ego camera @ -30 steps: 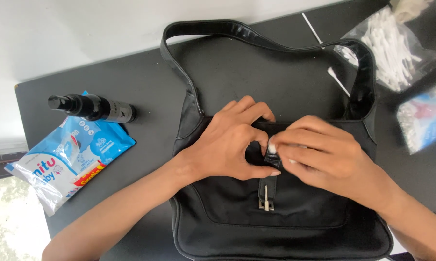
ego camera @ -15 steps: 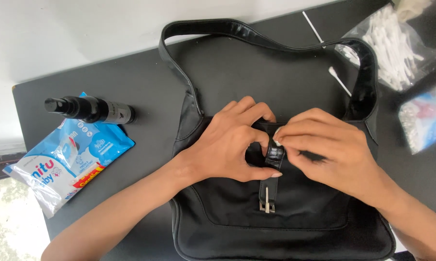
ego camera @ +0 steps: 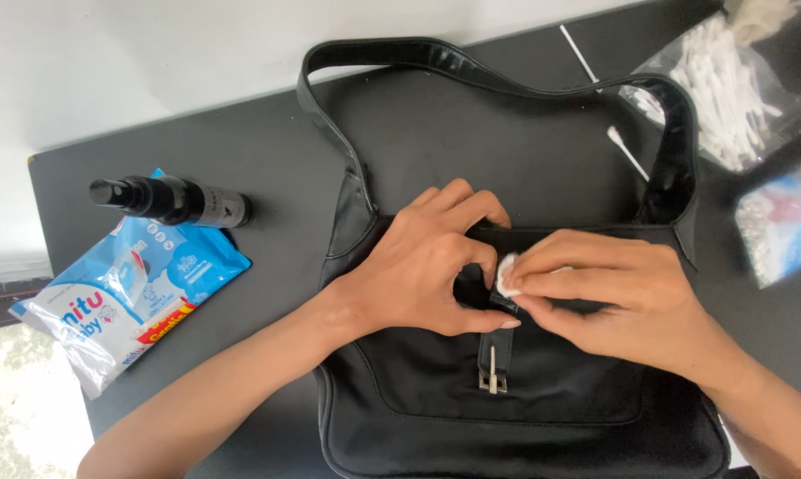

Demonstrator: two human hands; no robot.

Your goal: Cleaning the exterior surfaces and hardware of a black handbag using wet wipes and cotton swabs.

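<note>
A black shoulder bag (ego camera: 436, 399) lies flat on a dark table (ego camera: 276, 151), its strap looped toward the far side. My left hand (ego camera: 422, 266) rests on the bag's top edge, thumb and fingers pinching the black closure strap (ego camera: 496, 341) that ends in a metal buckle. My right hand (ego camera: 613, 288) presses a small white pad (ego camera: 509, 275) against that strap, just above the flap. Part of the strap is hidden under my fingers.
A black spray bottle (ego camera: 174, 200) lies on its side at the left, above a blue and white wipes packet (ego camera: 125, 297). Clear bags of cotton swabs (ego camera: 729, 80) sit at the far right, with two loose swabs (ego camera: 627, 151) beside the strap and another blue and white packet (ego camera: 786, 226).
The white pad now shows more clearly between my right fingertips on the closure strap. Both hands stay on the bag; the view has shifted slightly.
</note>
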